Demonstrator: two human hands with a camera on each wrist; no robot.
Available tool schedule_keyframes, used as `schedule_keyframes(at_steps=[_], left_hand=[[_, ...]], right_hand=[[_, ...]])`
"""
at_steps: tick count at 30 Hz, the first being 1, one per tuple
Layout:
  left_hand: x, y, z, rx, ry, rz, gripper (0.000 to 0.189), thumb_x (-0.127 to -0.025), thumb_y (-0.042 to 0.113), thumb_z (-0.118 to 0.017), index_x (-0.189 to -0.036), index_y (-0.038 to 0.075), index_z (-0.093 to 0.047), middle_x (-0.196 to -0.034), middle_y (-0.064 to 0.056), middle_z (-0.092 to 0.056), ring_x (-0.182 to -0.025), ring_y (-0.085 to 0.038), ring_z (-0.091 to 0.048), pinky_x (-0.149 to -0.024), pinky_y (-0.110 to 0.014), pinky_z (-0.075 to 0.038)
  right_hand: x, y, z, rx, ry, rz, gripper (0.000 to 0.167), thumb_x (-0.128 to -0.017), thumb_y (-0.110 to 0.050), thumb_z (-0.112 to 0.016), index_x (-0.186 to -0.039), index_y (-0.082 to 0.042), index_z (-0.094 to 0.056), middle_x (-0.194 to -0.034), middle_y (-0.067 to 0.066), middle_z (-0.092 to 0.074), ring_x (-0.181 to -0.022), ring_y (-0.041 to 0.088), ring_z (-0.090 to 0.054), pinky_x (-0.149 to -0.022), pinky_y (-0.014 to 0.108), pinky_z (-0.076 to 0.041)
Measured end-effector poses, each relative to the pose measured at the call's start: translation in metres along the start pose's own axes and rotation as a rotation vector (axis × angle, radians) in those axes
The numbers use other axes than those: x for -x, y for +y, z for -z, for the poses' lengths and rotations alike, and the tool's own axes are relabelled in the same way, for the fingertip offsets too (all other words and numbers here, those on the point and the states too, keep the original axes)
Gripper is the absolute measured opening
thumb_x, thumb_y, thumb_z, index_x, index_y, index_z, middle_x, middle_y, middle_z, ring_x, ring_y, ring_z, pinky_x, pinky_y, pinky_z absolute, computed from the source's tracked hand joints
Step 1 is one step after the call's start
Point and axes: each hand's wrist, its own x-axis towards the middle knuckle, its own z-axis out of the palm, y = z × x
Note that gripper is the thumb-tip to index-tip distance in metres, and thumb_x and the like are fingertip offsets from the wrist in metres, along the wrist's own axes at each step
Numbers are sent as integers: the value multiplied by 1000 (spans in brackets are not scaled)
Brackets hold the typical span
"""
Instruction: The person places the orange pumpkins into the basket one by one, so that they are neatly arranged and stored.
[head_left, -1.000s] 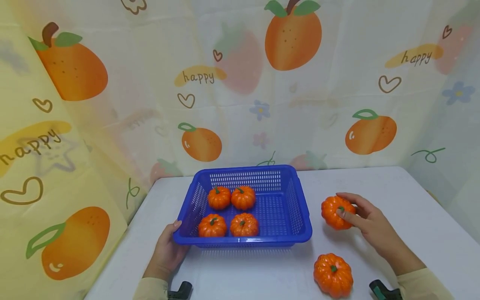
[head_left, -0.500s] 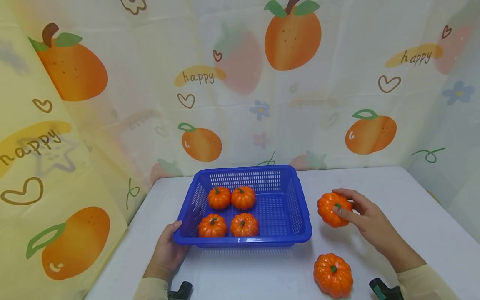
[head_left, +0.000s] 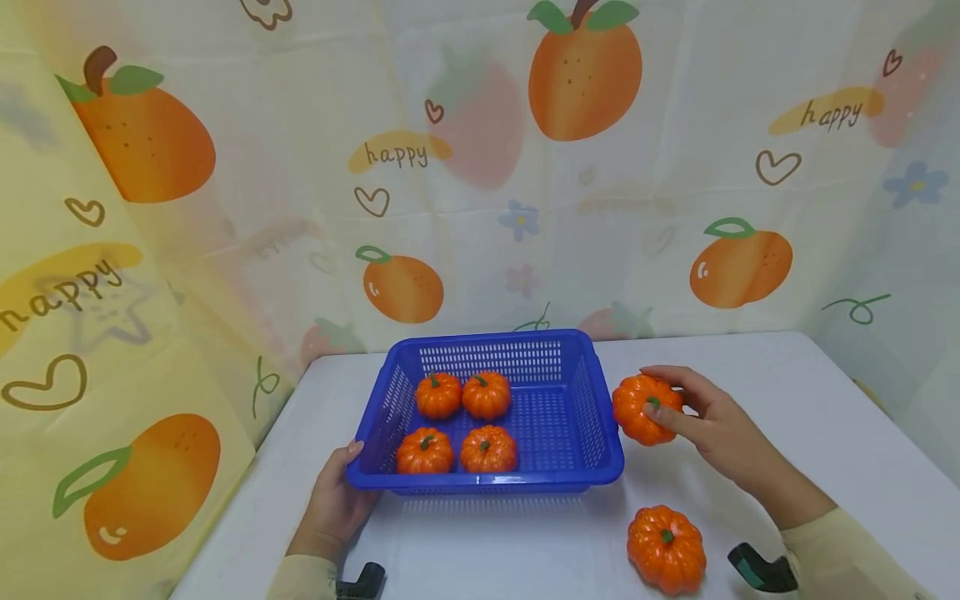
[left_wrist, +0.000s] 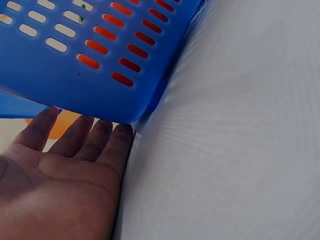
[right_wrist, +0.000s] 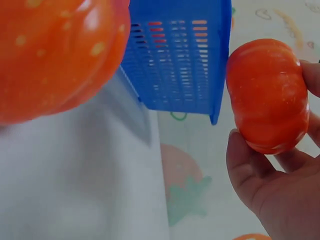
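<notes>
A blue plastic basket [head_left: 486,481] with slotted walls stands mid-table, holding several small orange pumpkins [head_left: 425,451] in its left half. My left hand [head_left: 336,500] is at the basket's near left corner; the left wrist view shows its fingers [left_wrist: 75,137] extended, tips against the outer wall. My right hand [head_left: 716,429] grips another orange pumpkin [head_left: 639,408] between thumb and fingers, raised just outside the right rim. In the right wrist view this pumpkin [right_wrist: 270,95] overlaps the rim's edge. One more pumpkin [head_left: 666,550] lies on the table nearer me, below the right hand.
The white table [head_left: 495,550] ends at a printed cloth backdrop [head_left: 480,250] close behind the basket, and cloth also hangs at the left and right. Dark wrist devices [head_left: 761,568] show at both sleeves. A close pumpkin [right_wrist: 55,55] fills the right wrist view's upper left.
My right hand has carried its pumpkin left and slightly upward, from over the table to the basket's right rim. The left hand, basket and other pumpkins stay where they were.
</notes>
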Motion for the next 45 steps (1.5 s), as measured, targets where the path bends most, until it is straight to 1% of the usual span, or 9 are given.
schedule_keyframes(at_steps=[6,14,16,23,26,33,37,39,45], left_hand=[[0,-1,1,15,-1,2,74,-109,41,-45,-170,5,-25,-172,-17,-32,-149,-31,-39,-110,-31,-46],[0,-2,2,28,3,-6,73,-109,40,-44,-169,2,-27,-170,-20,-34,-144,-27,-47,-109,-31,-47],[0,-2,2,32,4,-8,74,-109,40,-45,-169,2,-27,-169,-19,-36,-143,-26,-48,-109,-31,-47],[0,-3,3,14,-57,-17,76,-109,40,-38,-170,-2,-19,-170,-18,-31,-145,-22,-42,-113,-28,-38],[1,-3,3,16,-55,-20,77,-109,41,-38,-170,-2,-19,-170,-19,-31,-145,-22,-43,-113,-28,-38],[1,-3,3,25,-34,-15,76,-110,42,-39,-169,-1,-21,-167,-17,-36,-142,-23,-45,-111,-28,-41],[1,-2,1,27,-36,-19,76,-109,40,-38,-169,-3,-20,-167,-17,-37,-143,-23,-45,-112,-29,-40],[1,-1,1,18,-31,-15,75,-109,40,-39,-169,-2,-22,-168,-17,-36,-143,-23,-45,-112,-28,-41],[1,0,0,18,-34,-8,75,-109,40,-38,-170,-1,-22,-171,-20,-30,-144,-24,-43,-112,-29,-40]], right_hand=[[-6,-10,-5,20,-21,30,50,-109,-24,-68,-155,-10,-54,-142,16,-59,-120,37,-57,-86,34,-59],[-18,-24,-14,-21,-58,82,51,-109,-21,-68,-156,-10,-53,-144,17,-58,-116,35,-59,-83,36,-60],[-20,-26,-16,-23,-67,85,51,-109,-22,-69,-156,-9,-54,-144,16,-58,-116,35,-59,-84,36,-60],[-27,-31,-21,10,-82,66,53,-108,-28,-70,-156,-13,-55,-142,12,-61,-118,34,-59,-87,41,-59],[-30,-35,-22,26,-86,67,54,-107,-30,-71,-157,-15,-55,-141,12,-62,-118,34,-59,-87,43,-59],[-37,-41,-29,24,-113,91,54,-107,-26,-70,-157,-11,-54,-145,15,-59,-121,34,-59,-87,36,-60],[-41,-42,-32,36,-119,81,54,-107,-28,-70,-156,-12,-55,-149,15,-57,-123,35,-59,-89,40,-59],[-43,-43,-33,49,-120,80,55,-107,-30,-70,-156,-12,-55,-150,15,-56,-124,36,-58,-90,44,-59],[-51,-43,-37,90,-120,82,55,-107,-31,-71,-155,-10,-57,-153,16,-54,-126,39,-56,-91,48,-59]])
